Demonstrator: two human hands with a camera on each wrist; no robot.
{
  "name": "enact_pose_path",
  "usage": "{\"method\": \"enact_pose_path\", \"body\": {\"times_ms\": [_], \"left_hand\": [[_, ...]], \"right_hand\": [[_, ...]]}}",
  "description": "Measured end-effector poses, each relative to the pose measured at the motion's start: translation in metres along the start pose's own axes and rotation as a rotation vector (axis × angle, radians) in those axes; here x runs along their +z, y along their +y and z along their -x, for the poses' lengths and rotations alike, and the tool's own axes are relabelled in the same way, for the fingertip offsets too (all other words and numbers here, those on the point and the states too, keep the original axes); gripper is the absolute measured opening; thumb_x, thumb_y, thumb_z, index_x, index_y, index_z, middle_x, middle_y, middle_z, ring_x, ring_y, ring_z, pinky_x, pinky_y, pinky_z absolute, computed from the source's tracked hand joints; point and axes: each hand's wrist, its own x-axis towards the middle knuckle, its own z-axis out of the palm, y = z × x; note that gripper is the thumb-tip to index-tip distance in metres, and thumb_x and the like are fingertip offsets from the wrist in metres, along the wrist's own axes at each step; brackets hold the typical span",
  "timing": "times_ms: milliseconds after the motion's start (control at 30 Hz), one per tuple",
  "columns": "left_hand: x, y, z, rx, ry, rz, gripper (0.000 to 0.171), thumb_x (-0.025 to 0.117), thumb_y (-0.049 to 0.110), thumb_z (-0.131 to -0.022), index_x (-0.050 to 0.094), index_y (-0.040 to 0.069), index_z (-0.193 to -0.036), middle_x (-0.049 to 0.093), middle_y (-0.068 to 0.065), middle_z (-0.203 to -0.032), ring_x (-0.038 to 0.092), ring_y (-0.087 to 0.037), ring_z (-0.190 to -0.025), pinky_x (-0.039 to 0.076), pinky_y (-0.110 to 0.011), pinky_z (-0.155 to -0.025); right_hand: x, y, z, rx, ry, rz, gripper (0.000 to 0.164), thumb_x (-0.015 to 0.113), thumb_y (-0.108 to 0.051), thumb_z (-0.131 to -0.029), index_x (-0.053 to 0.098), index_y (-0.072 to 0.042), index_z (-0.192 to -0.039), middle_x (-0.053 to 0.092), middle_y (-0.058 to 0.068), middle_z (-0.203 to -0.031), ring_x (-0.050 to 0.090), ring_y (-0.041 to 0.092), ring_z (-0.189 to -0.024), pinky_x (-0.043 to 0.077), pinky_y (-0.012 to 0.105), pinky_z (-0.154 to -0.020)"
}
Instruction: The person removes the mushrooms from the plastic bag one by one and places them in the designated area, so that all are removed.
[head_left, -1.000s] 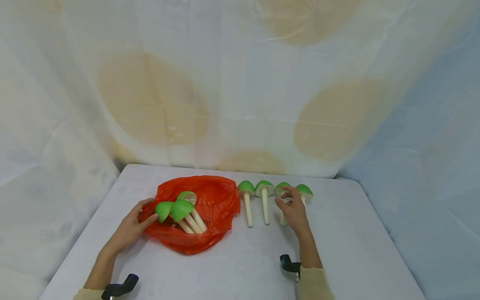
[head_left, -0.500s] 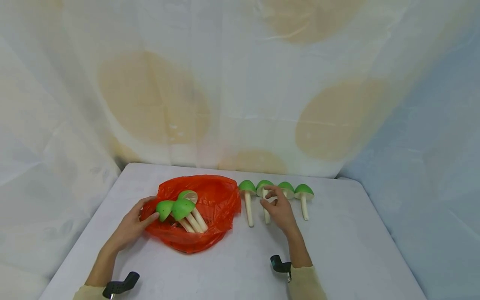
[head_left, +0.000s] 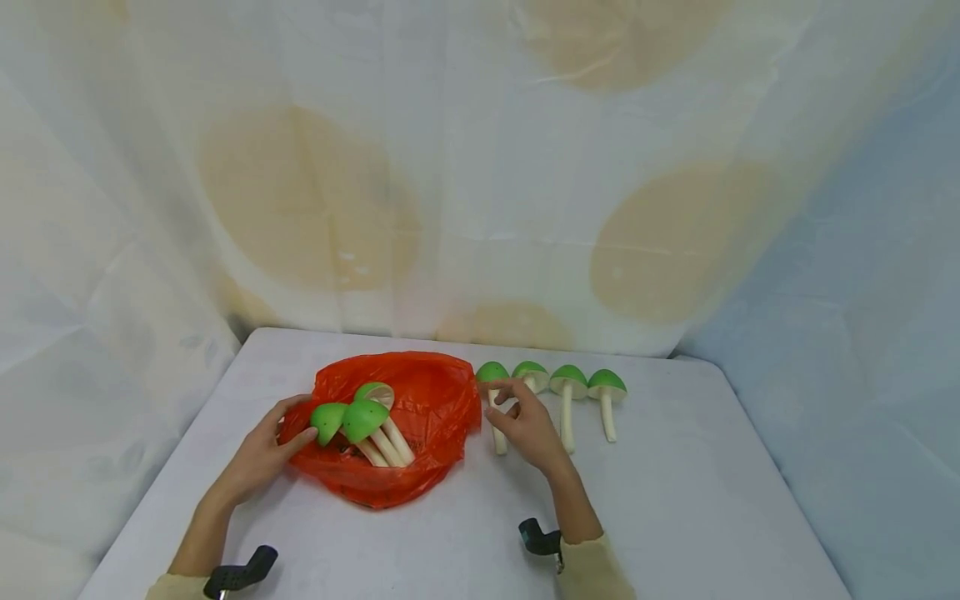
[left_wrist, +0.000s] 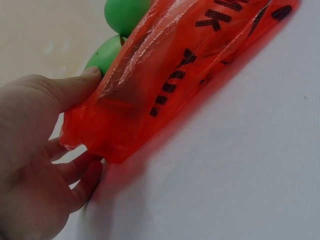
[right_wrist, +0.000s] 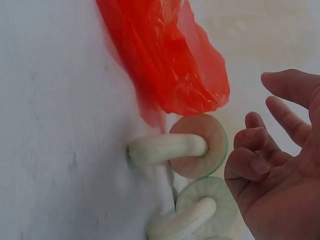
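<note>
Several toy mushrooms with green caps and pale stems are in view. Three of them, one a green-capped mushroom [head_left: 366,418], lie in the open mouth of a red plastic bag [head_left: 442,417]. My left hand [head_left: 262,457] grips the bag's left edge, thumb on top by a green cap [left_wrist: 106,54] and fingers underneath. Over the leftmost mushroom of the row [head_left: 492,372] hovers my right hand [head_left: 531,427], holding nothing, its fingers loosely bent and partly covering that stem. In the right wrist view, two mushroom stems, one the nearer stem [right_wrist: 170,149], lie below the hand, beside the bag.
To the right, more mushrooms lie in a row, including a middle mushroom [head_left: 567,379] and the end mushroom [head_left: 607,383]. The white table [head_left: 697,500] is enclosed by a pale curtain [head_left: 480,208] with tan spots. Each wrist carries a black camera mount [head_left: 542,538].
My right hand has moved left along the mushroom row, from the third mushroom to the first one beside the bag. My left hand stays on the bag, and the mushrooms keep their places.
</note>
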Motion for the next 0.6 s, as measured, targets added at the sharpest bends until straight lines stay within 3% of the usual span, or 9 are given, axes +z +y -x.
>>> {"method": "enact_pose_path", "body": {"times_ms": [200,433,600], "left_hand": [[0.000,0.001,0.000,-0.010,-0.002,0.000,0.073,0.063,0.050,-0.096,0.033,0.019,-0.155,0.033,-0.020,-0.158,0.031,-0.049,-0.142,0.034,-0.074,-0.104],[0.000,0.003,0.001,-0.016,-0.001,-0.001,0.073,0.063,0.050,-0.096,0.033,0.018,-0.155,0.033,-0.021,-0.158,0.031,-0.049,-0.142,0.035,-0.074,-0.104],[0.000,0.003,0.001,-0.011,0.000,0.004,0.073,0.063,0.049,-0.097,0.033,0.018,-0.155,0.033,-0.020,-0.158,0.031,-0.048,-0.142,0.035,-0.073,-0.104]], "right_hand": [[0.005,-0.005,-0.001,-0.025,-0.033,-0.011,0.036,0.069,-0.016,-0.095,0.061,-0.013,-0.130,0.058,0.005,-0.107,0.055,0.026,-0.077,0.052,0.026,-0.060],[0.016,-0.011,-0.001,-0.024,-0.089,-0.044,0.039,0.069,-0.019,-0.095,0.059,-0.011,-0.132,0.059,0.012,-0.109,0.054,0.026,-0.077,0.052,0.025,-0.059],[0.021,-0.014,-0.003,-0.034,-0.107,-0.065,0.038,0.069,-0.018,-0.094,0.059,-0.017,-0.131,0.057,0.013,-0.108,0.052,0.029,-0.079,0.049,0.023,-0.058]]}}
